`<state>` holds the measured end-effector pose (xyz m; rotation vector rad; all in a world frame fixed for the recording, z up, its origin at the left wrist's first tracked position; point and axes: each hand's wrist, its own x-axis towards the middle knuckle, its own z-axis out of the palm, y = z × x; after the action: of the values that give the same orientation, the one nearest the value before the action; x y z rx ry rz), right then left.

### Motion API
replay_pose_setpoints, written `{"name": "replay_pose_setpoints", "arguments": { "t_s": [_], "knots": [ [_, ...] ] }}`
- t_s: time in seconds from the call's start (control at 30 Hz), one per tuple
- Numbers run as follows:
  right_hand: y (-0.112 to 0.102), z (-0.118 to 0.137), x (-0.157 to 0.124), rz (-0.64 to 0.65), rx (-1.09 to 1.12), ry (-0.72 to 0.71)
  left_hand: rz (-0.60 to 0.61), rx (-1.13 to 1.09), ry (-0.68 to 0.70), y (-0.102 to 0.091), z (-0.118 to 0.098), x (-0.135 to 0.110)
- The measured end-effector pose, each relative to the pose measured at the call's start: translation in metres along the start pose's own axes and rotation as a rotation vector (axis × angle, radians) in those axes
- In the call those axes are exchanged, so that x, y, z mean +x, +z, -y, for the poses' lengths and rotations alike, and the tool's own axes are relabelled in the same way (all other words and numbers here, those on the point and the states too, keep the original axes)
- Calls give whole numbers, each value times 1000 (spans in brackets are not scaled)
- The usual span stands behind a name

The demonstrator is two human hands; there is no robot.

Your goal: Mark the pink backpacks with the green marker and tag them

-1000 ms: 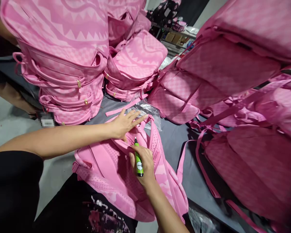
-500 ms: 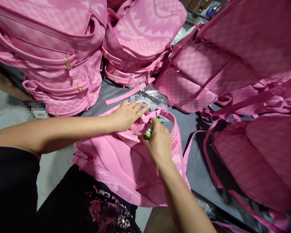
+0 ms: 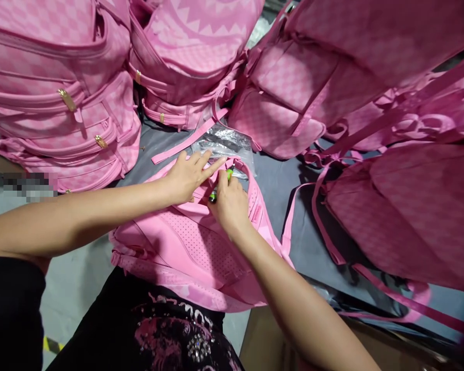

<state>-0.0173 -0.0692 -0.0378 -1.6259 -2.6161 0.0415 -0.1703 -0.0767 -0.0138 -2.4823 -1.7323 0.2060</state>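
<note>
A pink backpack (image 3: 185, 247) lies back-side up on the grey table in front of me, its perforated padding showing. My left hand (image 3: 187, 178) rests flat on its upper part, fingers stretched out. My right hand (image 3: 228, 203) is closed around a green marker (image 3: 229, 175), whose tip points at the bag's top near the carry handle. The two hands touch each other there.
Stacks of pink checkered backpacks (image 3: 58, 93) stand at the left and back, more lie at the right (image 3: 410, 216). A clear plastic bag (image 3: 224, 144) and a loose pink strap (image 3: 185, 144) lie behind the hands. Straps trail over the grey table (image 3: 278, 180).
My right hand has carried the green marker up from the bag's middle to its top edge, beside my left hand. The view has dipped down and shifted closer.
</note>
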Motion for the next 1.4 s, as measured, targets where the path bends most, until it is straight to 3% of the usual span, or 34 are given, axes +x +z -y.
{"name": "replay_pose_setpoints", "arguments": {
  "t_s": [0.63,0.87,1.0,1.13,1.23,1.4],
  "knots": [
    [0,-7,3,21,74,-14,64,-31,16,-7,4,1],
    [1,-11,3,25,92,-29,177,-47,4,-14,10,1],
    [5,-11,5,9,105,-28,85,-8,18,-2,1,11],
    [9,-13,9,-22,113,-38,16,1,-20,6,-7,14],
    [3,-24,-1,-75,182,-125,14,4,-24,5,-8,11],
    [-26,-48,-44,-323,548,-238,37,3,-13,1,-6,11]
  ]
}}
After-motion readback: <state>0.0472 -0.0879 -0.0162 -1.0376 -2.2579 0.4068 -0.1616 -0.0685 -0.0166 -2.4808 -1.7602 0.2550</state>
